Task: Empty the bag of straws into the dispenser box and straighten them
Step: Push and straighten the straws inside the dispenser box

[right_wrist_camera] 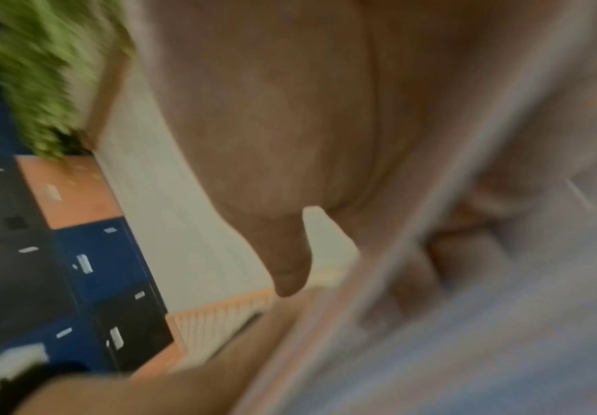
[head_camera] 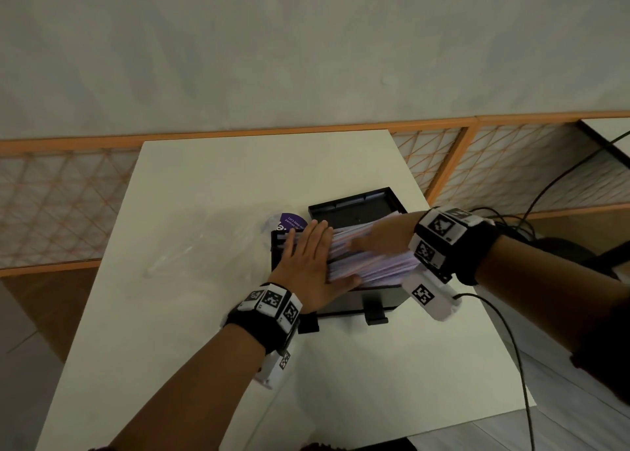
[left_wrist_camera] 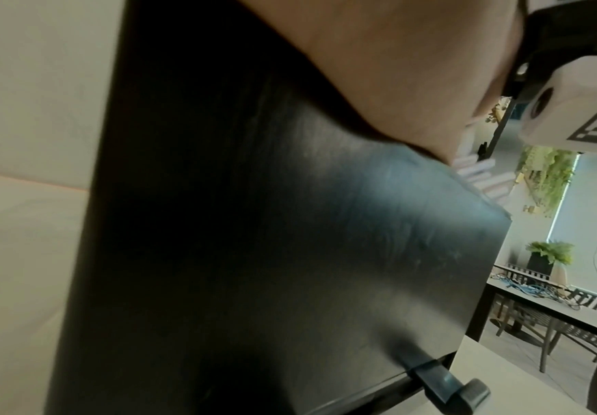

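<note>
Head view: pale wrapped straws (head_camera: 371,263) heaped lengthwise in black dispenser box (head_camera: 368,302).

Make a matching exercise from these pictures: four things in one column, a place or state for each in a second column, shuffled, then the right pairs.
Things
1. left hand
2. straws
3. lid
4. empty bag

Places or states
A. lies flat on the table, left of the dispenser box
B. stands open behind the box
C. piled in the open box
D. fingers straight, pressed flat against the left ends of the pile

Pairs: 1-D, 2-C, 3-B, 4-A
</note>
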`<state>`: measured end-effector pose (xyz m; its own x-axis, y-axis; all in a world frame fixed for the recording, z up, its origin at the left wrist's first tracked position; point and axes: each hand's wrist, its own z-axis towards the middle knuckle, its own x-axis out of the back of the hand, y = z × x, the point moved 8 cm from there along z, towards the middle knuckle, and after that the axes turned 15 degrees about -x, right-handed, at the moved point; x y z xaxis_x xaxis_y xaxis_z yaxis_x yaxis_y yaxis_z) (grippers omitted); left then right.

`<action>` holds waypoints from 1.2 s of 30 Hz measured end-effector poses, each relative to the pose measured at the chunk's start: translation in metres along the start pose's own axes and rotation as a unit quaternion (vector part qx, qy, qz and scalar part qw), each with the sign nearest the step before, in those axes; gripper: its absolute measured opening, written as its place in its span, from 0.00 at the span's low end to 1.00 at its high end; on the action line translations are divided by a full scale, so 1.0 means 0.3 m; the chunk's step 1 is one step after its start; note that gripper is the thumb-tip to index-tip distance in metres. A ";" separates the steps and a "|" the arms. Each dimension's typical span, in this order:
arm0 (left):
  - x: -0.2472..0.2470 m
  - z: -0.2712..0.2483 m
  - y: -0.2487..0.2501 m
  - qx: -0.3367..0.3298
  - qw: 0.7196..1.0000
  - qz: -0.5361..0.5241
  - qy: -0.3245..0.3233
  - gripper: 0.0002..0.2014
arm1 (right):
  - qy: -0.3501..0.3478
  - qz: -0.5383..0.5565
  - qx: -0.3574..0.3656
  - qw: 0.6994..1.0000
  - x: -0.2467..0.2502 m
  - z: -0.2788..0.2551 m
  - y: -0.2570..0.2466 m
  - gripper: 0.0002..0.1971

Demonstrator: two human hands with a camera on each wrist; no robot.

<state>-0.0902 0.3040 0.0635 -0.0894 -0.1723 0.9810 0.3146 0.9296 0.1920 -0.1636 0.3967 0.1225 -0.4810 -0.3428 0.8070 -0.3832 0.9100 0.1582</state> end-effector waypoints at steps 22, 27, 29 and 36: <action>0.070 -0.026 0.016 0.003 0.996 -0.009 0.085 0.54 | 0.351 0.225 -0.115 0.902 -0.169 -0.022 0.119 0.19; 0.077 -0.034 0.018 0.033 0.996 0.068 0.046 0.59 | 0.355 0.248 -0.113 0.895 -0.130 -0.065 0.107 0.18; 0.072 -0.032 0.019 0.038 0.995 0.089 0.016 0.61 | 0.359 0.358 -0.084 0.858 -0.086 -0.100 0.126 0.15; 0.041 0.053 0.079 0.033 0.995 0.071 -0.061 0.66 | -0.125 0.870 -0.116 0.462 -0.193 -0.111 0.097 0.27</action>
<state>-0.0988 0.3291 0.0797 -0.1640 -0.0010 0.9865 0.2697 0.9619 0.0458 -0.1206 0.4507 0.0994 0.0123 0.9658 -0.2589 0.8364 -0.1519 -0.5266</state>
